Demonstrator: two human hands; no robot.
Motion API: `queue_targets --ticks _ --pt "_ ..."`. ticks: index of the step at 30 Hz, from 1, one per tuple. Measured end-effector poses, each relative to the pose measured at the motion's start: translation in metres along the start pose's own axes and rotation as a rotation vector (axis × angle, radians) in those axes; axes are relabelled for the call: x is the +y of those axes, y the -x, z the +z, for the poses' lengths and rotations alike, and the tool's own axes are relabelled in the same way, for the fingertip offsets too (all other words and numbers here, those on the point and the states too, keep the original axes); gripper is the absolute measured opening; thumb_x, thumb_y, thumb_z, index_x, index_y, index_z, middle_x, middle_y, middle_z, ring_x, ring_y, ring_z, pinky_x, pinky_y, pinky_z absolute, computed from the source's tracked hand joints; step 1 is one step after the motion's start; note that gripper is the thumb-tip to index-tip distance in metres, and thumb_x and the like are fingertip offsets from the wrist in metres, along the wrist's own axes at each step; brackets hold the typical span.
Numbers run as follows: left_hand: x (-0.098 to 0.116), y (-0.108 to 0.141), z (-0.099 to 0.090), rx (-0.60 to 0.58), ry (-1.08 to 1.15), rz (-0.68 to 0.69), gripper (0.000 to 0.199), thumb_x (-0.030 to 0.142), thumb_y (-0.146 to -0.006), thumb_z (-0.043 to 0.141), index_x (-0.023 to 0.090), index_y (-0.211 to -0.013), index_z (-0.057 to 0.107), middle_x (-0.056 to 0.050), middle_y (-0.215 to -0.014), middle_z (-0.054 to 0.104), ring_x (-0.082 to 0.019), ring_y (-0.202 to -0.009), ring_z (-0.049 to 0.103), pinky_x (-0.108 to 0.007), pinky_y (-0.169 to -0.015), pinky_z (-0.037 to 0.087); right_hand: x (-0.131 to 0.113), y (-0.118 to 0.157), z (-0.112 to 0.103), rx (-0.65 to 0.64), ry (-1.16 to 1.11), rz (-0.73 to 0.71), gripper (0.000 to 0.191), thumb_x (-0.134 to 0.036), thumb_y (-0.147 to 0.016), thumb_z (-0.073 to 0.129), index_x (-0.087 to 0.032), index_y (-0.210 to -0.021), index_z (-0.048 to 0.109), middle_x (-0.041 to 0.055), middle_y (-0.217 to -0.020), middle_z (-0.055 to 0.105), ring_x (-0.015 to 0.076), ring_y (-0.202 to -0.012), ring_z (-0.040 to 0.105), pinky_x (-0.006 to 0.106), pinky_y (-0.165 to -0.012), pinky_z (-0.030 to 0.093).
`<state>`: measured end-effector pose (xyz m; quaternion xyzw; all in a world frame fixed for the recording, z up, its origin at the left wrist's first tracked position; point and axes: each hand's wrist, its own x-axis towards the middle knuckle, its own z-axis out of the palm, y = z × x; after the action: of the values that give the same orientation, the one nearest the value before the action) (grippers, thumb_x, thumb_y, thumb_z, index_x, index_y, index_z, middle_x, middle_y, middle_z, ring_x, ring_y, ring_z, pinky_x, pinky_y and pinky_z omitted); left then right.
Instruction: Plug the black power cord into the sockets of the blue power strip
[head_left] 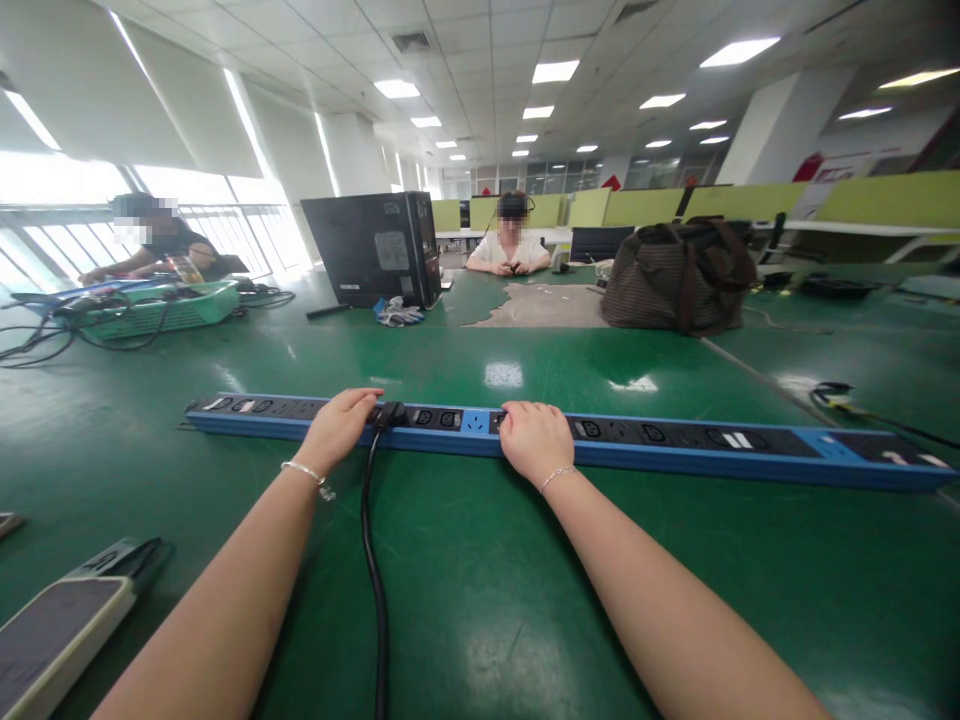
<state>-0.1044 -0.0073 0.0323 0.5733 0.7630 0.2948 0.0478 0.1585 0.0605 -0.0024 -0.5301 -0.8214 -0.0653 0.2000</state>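
Note:
A long blue and black power strip [517, 432] lies across the green table, its sockets facing up. Beside a black plug [391, 413] seated in one of its sockets, my left hand [341, 428] is closed over the strip; part of the fingers is hidden behind the strip. From the plug a thick black cable [372, 545] runs down toward me between my forearms. Right of the blue middle socket [476, 421], my right hand [537, 440] wraps over the strip, fingers toward the far side.
Farther back on the green table [465, 360] stand a black computer case [367, 250], gloves [399, 312] and a brown bag [675, 275]. A green basket [161, 308] with cables sits left. A phone-like device [64, 635] lies near left. Two other people sit beyond.

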Motion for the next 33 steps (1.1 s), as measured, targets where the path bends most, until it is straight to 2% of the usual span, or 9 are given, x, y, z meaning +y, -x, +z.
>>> queue_targets --ticks 2,4,7,12,17,21,28,33 --pt "0.014 0.003 -0.002 0.061 -0.099 -0.028 0.051 0.051 -0.081 0.034 0.017 -0.100 0.067 -0.009 -0.104 0.068 -0.023 -0.100 0.059 -0.034 -0.091 0.043 0.000 0.000 0.000 0.005 -0.011 0.000 0.035 -0.025 -0.088 0.034 -0.020 -0.105 0.065 0.0070 -0.103 0.068 0.0208 -0.094 0.057 0.033 -0.085 0.030" --pt "0.027 0.007 -0.002 0.024 -0.208 -0.067 0.048 0.054 -0.078 0.039 0.020 -0.100 0.065 -0.007 -0.094 0.069 -0.023 -0.091 0.062 -0.034 -0.083 0.046 0.000 0.000 0.001 0.007 -0.019 0.004 0.035 -0.025 -0.088 0.034 -0.019 -0.105 0.065 0.0076 -0.102 0.068 0.0209 -0.095 0.057 0.033 -0.085 0.030" --pt "0.039 0.012 0.002 -0.023 -0.333 -0.109 0.038 0.048 -0.078 0.042 0.024 -0.098 0.065 -0.006 -0.095 0.070 -0.025 -0.092 0.063 -0.035 -0.080 0.046 0.000 0.000 0.000 0.004 -0.023 0.009 0.036 -0.025 -0.089 0.034 -0.019 -0.106 0.065 0.0080 -0.103 0.068 0.0209 -0.096 0.057 0.033 -0.086 0.029" --pt "0.041 0.013 0.004 -0.042 -0.422 -0.139 0.037 0.047 -0.081 0.039 0.028 -0.101 0.063 -0.006 -0.099 0.070 -0.026 -0.094 0.063 -0.035 -0.076 0.046 0.000 -0.001 0.000 -0.002 -0.013 0.010 0.035 -0.026 -0.089 0.034 -0.020 -0.106 0.065 0.0065 -0.103 0.068 0.0207 -0.094 0.057 0.033 -0.085 0.030" --pt "0.043 0.016 0.005 -0.073 -0.522 -0.098 0.037 0.045 -0.084 0.033 0.027 -0.101 0.061 -0.007 -0.095 0.070 -0.027 -0.088 0.064 -0.034 -0.069 0.045 0.000 0.000 -0.001 -0.001 -0.012 0.014 0.035 -0.025 -0.089 0.034 -0.020 -0.105 0.065 0.0065 -0.103 0.068 0.0203 -0.095 0.057 0.033 -0.085 0.030" --pt "0.044 0.020 0.009 -0.047 -0.584 -0.064 0.037 0.043 -0.086 0.028 0.027 -0.101 0.058 -0.007 -0.092 0.070 -0.026 -0.083 0.065 -0.034 -0.066 0.045 0.000 0.000 -0.001 -0.014 -0.021 0.013 0.035 -0.025 -0.089 0.034 -0.020 -0.106 0.065 0.0068 -0.104 0.068 0.0202 -0.096 0.057 0.033 -0.086 0.030" --pt "0.046 0.020 0.011 -0.083 -0.624 -0.044 0.035 0.040 -0.088 0.026 0.025 -0.102 0.054 -0.009 -0.086 0.069 -0.026 -0.079 0.066 -0.034 -0.065 0.045 0.001 0.000 -0.001 0.002 -0.012 -0.001 0.035 -0.025 -0.088 0.034 -0.020 -0.105 0.065 0.0065 -0.104 0.068 0.0204 -0.094 0.058 0.034 -0.084 0.031" --pt "0.050 0.021 0.015 -0.070 -0.588 -0.099 0.034 0.038 -0.088 0.024 0.023 -0.105 0.050 -0.010 -0.084 0.069 -0.027 -0.079 0.066 -0.035 -0.065 0.045 0.001 -0.001 0.000 0.001 0.001 -0.004 0.035 -0.025 -0.088 0.034 -0.020 -0.105 0.065 0.0060 -0.104 0.068 0.0198 -0.095 0.058 0.033 -0.084 0.031"
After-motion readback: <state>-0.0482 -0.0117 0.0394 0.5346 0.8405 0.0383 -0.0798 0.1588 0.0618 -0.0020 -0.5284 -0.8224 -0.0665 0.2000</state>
